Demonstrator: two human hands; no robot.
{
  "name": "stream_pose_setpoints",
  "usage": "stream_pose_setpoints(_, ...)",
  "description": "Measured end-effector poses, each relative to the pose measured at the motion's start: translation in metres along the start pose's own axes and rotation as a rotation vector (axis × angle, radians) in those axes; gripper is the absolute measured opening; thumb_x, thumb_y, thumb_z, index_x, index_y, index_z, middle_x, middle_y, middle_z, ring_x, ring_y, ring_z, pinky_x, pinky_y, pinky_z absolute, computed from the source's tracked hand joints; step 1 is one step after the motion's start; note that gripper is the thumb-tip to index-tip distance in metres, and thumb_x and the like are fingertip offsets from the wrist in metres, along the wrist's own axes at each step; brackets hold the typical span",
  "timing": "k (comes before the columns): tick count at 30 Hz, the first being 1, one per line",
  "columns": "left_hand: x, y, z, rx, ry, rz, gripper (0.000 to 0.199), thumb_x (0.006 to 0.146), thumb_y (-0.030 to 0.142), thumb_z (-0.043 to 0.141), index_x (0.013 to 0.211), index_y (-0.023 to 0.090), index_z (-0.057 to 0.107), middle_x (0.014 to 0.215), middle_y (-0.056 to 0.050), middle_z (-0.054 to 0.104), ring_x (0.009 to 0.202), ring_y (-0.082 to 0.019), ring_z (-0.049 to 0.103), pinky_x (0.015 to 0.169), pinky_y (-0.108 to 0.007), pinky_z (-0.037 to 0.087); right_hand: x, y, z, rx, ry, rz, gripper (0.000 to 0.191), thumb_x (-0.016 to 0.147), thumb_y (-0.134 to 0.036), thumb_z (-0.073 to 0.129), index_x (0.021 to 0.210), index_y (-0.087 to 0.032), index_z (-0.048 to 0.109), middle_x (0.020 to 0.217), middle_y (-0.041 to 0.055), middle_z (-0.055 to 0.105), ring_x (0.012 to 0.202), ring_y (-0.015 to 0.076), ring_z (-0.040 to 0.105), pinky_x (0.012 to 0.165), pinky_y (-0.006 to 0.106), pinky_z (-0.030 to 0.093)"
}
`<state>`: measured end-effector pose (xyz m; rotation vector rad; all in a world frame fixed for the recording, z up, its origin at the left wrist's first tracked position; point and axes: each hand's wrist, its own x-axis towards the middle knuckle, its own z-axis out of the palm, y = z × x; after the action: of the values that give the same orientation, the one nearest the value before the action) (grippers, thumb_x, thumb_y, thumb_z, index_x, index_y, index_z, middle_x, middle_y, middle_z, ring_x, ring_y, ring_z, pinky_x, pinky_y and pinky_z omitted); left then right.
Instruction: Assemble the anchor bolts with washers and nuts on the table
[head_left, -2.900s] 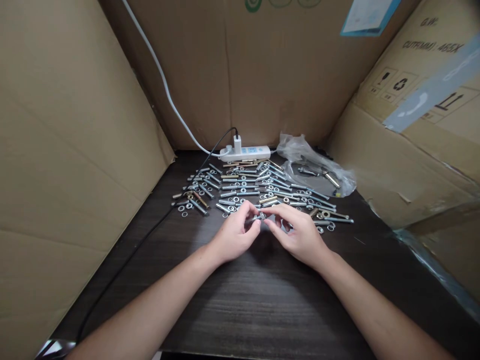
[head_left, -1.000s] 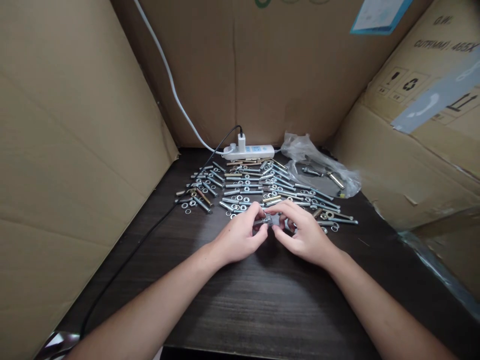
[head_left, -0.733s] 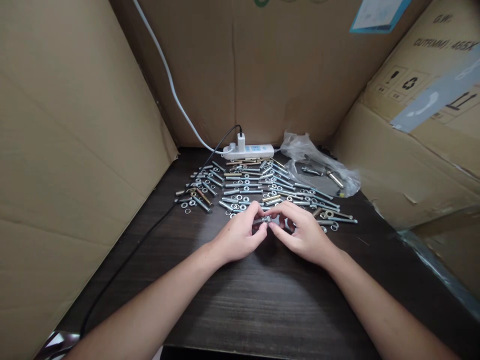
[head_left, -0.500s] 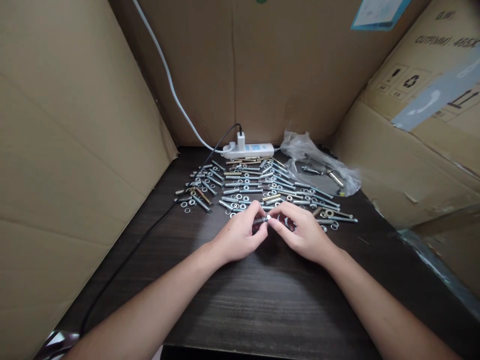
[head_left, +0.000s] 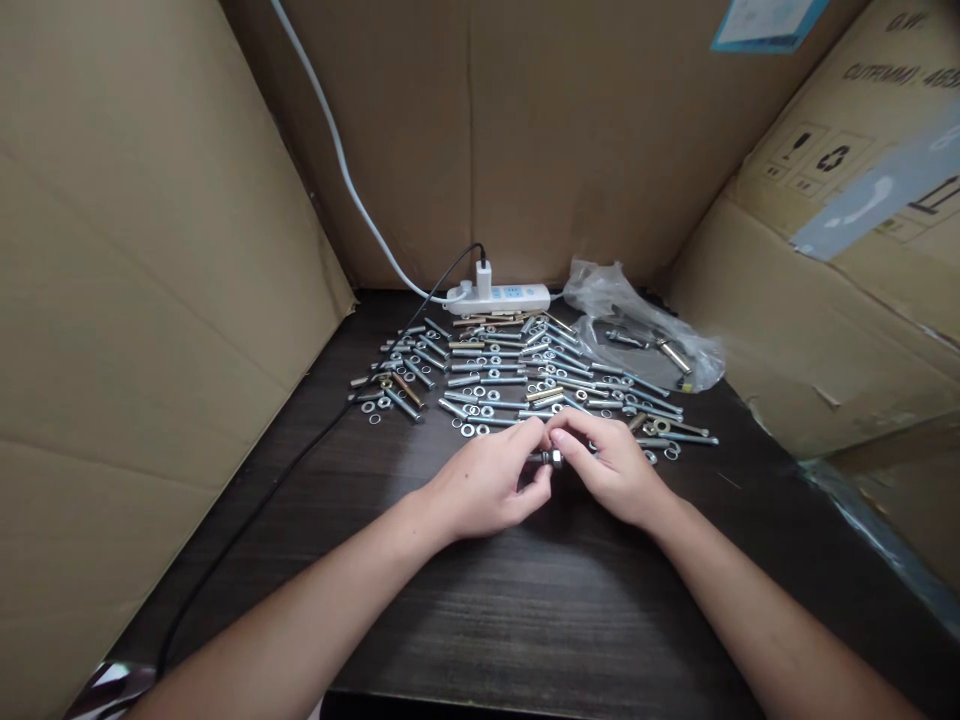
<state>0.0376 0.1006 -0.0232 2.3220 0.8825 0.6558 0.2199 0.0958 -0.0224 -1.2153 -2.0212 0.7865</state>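
In front of the bolts on the table, my left hand (head_left: 491, 478) pinches an anchor bolt (head_left: 537, 458) that lies crosswise between thumb and fingers. The hand covers much of its length. A silvery hex nut (head_left: 557, 458) sits at the bolt's right end, with a washer or ring just left of it. My right hand (head_left: 609, 468) is curled round this end, thumb and index finger closed at the nut. The fingers partly hide the contact there.
Several rows of anchor bolts (head_left: 502, 380), nuts and washers lie behind my hands on the dark table (head_left: 480, 620). A power strip (head_left: 517, 298) and a clear plastic bag (head_left: 637, 320) stand behind. A black cable (head_left: 255, 510) runs along the left. Cardboard walls (head_left: 570, 140) enclose the sides.
My hands and the bolt have shifted slightly right and nearer to me in the view. More of the nut shows now, below the right thumb.
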Motion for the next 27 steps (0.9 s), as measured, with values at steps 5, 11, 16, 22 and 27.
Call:
stream_pose_setpoints(5, 0.0002, 0.001, -0.0008, -0.007, 0.009, -0.008, 0.011, 0.082, 0.019, 0.047, 0.092, 0.019, 0.043, 0.08, 0.001, 0.056, 0.06, -0.01, 0.048, 0.055, -0.023, 0.038, 0.0005, 0.0014, -0.0001, -0.029, 0.062, 0.032, 0.012, 0.087, -0.022, 0.049, 0.082, -0.018, 0.059, 0.071, 0.0, 0.06, 0.064, 0.0132, 0.054, 0.062, 0.025, 0.04)
stream_pose_setpoints(11, -0.0001, -0.0014, -0.0005, -0.037, 0.041, -0.072, 0.01, 0.083, 0.022, 0.047, 0.091, 0.019, 0.043, 0.08, 0.002, 0.054, 0.06, -0.01, 0.048, 0.055, -0.022, 0.038, 0.0004, 0.0024, 0.002, -0.043, 0.068, 0.017, 0.01, 0.085, -0.022, 0.05, 0.083, -0.018, 0.059, 0.068, -0.0009, 0.059, 0.06, 0.0118, 0.052, 0.056, 0.024, 0.04)
stream_pose_setpoints(16, -0.0002, -0.001, -0.0016, -0.055, 0.06, -0.087, 0.01, 0.084, 0.022, 0.046, 0.094, 0.019, 0.044, 0.08, 0.001, 0.055, 0.063, -0.01, 0.05, 0.057, -0.022, 0.039, -0.0012, 0.0031, 0.0031, -0.039, 0.051, -0.001, 0.01, 0.078, -0.017, 0.055, 0.086, -0.018, 0.059, 0.065, -0.0016, 0.057, 0.055, 0.0111, 0.049, 0.052, 0.023, 0.039)
stream_pose_setpoints(22, 0.0008, -0.0029, -0.0024, -0.005, 0.046, -0.126, 0.011, 0.084, 0.024, 0.047, 0.093, 0.02, 0.044, 0.079, 0.002, 0.055, 0.06, -0.01, 0.048, 0.054, -0.022, 0.037, -0.0034, 0.0041, 0.0049, -0.065, 0.063, -0.029, 0.018, 0.075, -0.015, 0.058, 0.093, -0.019, 0.058, 0.067, -0.0026, 0.057, 0.056, 0.0105, 0.049, 0.054, 0.024, 0.041)
stream_pose_setpoints(27, 0.0012, -0.0043, -0.0013, 0.018, 0.021, -0.119, 0.01, 0.083, 0.024, 0.047, 0.091, 0.02, 0.044, 0.078, 0.002, 0.054, 0.057, -0.01, 0.046, 0.054, -0.022, 0.037, -0.0031, 0.0026, 0.0034, -0.065, 0.063, -0.026, 0.017, 0.077, -0.022, 0.06, 0.093, -0.019, 0.058, 0.068, -0.0021, 0.057, 0.056, 0.0105, 0.049, 0.055, 0.024, 0.041)
